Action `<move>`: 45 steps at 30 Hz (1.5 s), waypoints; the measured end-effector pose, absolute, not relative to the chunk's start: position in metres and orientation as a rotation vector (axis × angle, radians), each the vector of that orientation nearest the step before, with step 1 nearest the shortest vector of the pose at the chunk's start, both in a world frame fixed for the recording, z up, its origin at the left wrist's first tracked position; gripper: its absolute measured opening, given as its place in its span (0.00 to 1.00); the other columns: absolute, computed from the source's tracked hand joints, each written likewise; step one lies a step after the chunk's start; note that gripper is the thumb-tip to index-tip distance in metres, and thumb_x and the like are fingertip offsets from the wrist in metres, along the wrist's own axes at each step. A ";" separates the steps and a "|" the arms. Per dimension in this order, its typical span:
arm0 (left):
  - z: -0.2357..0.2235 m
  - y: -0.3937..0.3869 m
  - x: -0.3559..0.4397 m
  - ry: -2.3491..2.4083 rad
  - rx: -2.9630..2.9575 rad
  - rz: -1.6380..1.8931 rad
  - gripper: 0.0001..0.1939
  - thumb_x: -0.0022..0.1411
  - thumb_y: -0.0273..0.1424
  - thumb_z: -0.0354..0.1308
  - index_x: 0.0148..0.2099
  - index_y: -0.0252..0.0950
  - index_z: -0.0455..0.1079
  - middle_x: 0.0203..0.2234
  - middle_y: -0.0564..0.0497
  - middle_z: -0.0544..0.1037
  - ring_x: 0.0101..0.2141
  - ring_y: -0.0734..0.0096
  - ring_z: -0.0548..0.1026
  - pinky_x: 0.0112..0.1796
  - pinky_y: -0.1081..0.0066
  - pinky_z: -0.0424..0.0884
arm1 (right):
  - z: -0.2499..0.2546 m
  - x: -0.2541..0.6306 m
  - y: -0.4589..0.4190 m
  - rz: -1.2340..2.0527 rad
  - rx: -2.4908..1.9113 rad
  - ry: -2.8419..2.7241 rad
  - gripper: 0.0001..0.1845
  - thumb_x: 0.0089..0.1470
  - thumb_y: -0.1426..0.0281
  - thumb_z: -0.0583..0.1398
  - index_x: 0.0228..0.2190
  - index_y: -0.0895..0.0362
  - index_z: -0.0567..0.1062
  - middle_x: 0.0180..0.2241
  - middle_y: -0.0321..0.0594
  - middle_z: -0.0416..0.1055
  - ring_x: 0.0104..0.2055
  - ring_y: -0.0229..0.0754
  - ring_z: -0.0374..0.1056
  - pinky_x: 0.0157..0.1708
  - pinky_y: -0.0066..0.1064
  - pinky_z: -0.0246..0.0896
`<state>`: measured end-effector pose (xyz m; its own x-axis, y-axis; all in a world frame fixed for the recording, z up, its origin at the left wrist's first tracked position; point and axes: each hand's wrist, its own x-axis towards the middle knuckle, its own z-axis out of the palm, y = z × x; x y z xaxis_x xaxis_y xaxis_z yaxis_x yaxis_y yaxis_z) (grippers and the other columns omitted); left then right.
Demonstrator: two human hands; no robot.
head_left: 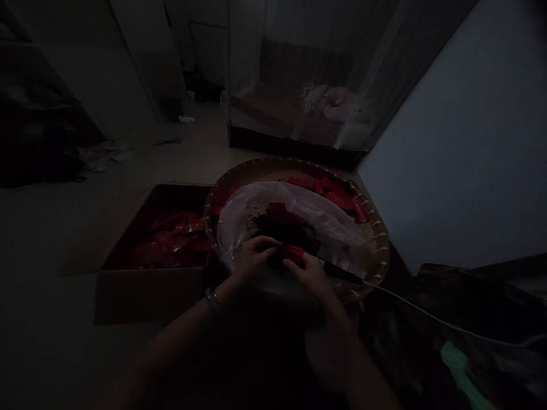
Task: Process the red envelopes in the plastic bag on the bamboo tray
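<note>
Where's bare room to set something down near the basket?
Bare floor left of the box, and floor between basket and bed. Crowded: basket holds bag, red pieces, both hands.

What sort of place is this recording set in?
Probably a dim room in a home used for handwork: a bed under netting at the back, a woven basket and cardboard box of red pieces on the floor.
</note>
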<state>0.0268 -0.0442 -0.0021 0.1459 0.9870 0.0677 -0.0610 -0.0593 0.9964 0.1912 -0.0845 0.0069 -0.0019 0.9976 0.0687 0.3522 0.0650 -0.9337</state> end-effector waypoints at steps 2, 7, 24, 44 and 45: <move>0.000 -0.044 0.026 0.976 1.324 1.125 0.09 0.51 0.32 0.62 0.36 0.37 0.75 0.32 0.48 0.79 0.36 0.65 0.76 0.38 0.69 0.72 | 0.007 0.193 -0.082 1.051 -1.398 -1.392 0.18 0.48 0.59 0.59 0.36 0.57 0.77 0.33 0.42 0.78 0.36 0.47 0.72 0.40 0.42 0.67; 0.001 -0.036 0.022 0.991 1.380 1.136 0.13 0.51 0.32 0.61 0.41 0.38 0.74 0.35 0.49 0.79 0.38 0.65 0.76 0.40 0.68 0.71 | 0.012 0.206 -0.080 1.122 -1.290 -1.289 0.21 0.48 0.55 0.60 0.38 0.56 0.77 0.37 0.42 0.77 0.41 0.48 0.71 0.44 0.43 0.65; 0.021 -0.035 0.027 1.054 2.184 0.986 0.23 0.49 0.26 0.62 0.50 0.43 0.70 0.48 0.46 0.74 0.53 0.53 0.63 0.52 0.58 0.56 | 0.037 0.206 -0.067 1.447 -1.270 -1.492 0.34 0.53 0.44 0.48 0.44 0.56 0.74 0.42 0.41 0.74 0.49 0.47 0.68 0.54 0.44 0.57; -0.003 -0.016 0.011 1.309 1.837 1.296 0.23 0.49 0.29 0.62 0.50 0.37 0.69 0.40 0.47 0.75 0.38 0.65 0.73 0.39 0.67 0.69 | 0.003 0.172 -0.029 0.793 -1.347 -2.639 0.33 0.39 0.82 0.61 0.50 0.56 0.68 0.48 0.47 0.67 0.49 0.46 0.65 0.49 0.35 0.58; -0.003 -0.016 0.010 1.302 1.855 1.294 0.23 0.49 0.29 0.62 0.50 0.37 0.69 0.40 0.47 0.75 0.38 0.65 0.73 0.38 0.68 0.70 | 0.003 0.173 -0.029 0.797 -1.372 -2.644 0.32 0.40 0.82 0.61 0.50 0.57 0.68 0.48 0.47 0.67 0.49 0.46 0.65 0.49 0.35 0.58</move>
<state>0.0104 -0.0156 -0.0029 0.0786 0.9116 0.4034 0.4092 -0.3985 0.8208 0.1730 -0.0286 0.0030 -0.6028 0.7773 -0.1801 0.7474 0.4712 -0.4683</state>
